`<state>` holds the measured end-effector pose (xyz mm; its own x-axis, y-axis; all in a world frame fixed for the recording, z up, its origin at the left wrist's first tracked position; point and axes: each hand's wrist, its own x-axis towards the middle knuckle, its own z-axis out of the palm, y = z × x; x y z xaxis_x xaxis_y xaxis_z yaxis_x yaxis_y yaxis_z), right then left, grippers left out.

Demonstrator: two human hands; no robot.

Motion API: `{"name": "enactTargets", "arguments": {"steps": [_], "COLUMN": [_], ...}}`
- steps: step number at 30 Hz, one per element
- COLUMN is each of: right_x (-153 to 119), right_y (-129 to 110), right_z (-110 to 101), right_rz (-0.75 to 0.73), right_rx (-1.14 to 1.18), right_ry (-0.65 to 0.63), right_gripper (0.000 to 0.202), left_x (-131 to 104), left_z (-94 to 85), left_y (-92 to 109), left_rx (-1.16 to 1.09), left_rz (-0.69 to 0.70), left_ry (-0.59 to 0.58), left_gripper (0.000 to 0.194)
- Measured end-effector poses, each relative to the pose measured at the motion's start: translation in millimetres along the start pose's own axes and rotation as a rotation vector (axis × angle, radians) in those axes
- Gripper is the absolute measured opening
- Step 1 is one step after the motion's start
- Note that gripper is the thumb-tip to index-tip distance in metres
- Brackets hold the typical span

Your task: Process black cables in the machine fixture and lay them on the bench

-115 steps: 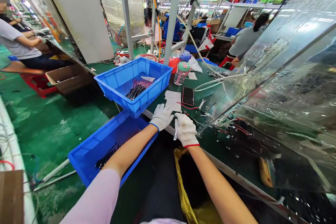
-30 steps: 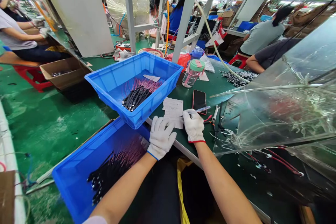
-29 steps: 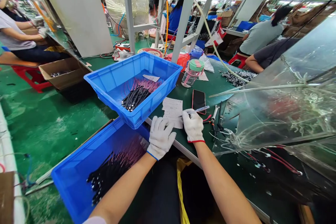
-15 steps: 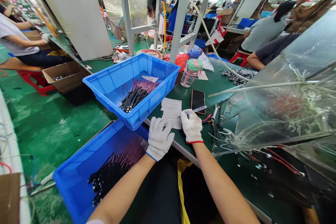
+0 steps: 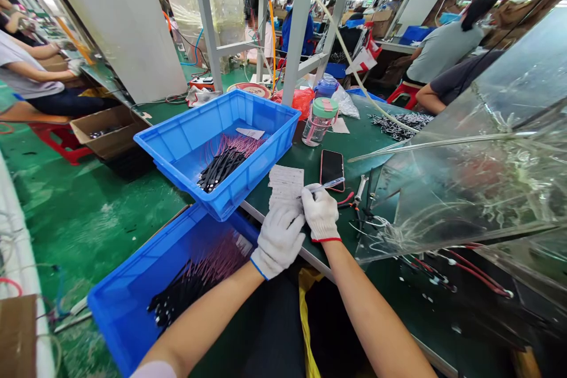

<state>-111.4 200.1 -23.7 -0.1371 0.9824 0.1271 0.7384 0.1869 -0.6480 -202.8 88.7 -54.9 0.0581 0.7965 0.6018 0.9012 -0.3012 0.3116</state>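
A sheet of paper with writing (image 5: 286, 182) lies on the green table (image 5: 354, 118). My right hand (image 5: 319, 214), in a white knit glove with a red hem, is closed round a pen (image 5: 333, 182), its tip at the sheet's right edge. My left hand (image 5: 280, 240), gloved in white with a blue hem, rests flat over the lower end of the paper, fingers extended. Just past the right hand lies a phone (image 5: 332, 169). Left of the paper stands a blue bin (image 5: 230, 204) holding black sleeved parts with pink wires (image 5: 224, 166).
Below it, a second blue bin (image 5: 119, 301) holds more of these parts. Pliers (image 5: 348, 201) and a wrench (image 5: 362, 188) lie right of my hand. A lidded bottle (image 5: 315, 124) stands behind the phone. A clear plastic sheet (image 5: 478, 189) slants over the right side. Co-workers sit around.
My left hand has shifted right and now covers the bottom of the paper. The right hand still holds the pen at the sheet. The whole view has moved slightly.
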Motion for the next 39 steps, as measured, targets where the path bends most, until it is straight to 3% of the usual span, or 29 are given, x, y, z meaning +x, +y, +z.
{"name": "enactTargets", "arguments": {"steps": [11,25,39], "right_x": [-1,-2,-5], "right_y": [-5,-4,-2], "right_z": [-3,-3,0], "right_rz": [0.040,0.019,-0.061], "right_rx": [-0.031,0.035,0.048], "right_ry": [-0.038,-0.032,-0.023], "right_gripper": [0.030,0.039,0.038], "left_x": [2,-1,2], "left_z": [10.4,20.6,22.3], "left_y": [-4,-8,-10], "left_rx": [-0.039,-0.031,-0.085], "left_rz": [0.063,0.099,0.117], "left_ry": [0.185,0.309,0.307], "left_gripper": [0.033,0.037,0.039]}}
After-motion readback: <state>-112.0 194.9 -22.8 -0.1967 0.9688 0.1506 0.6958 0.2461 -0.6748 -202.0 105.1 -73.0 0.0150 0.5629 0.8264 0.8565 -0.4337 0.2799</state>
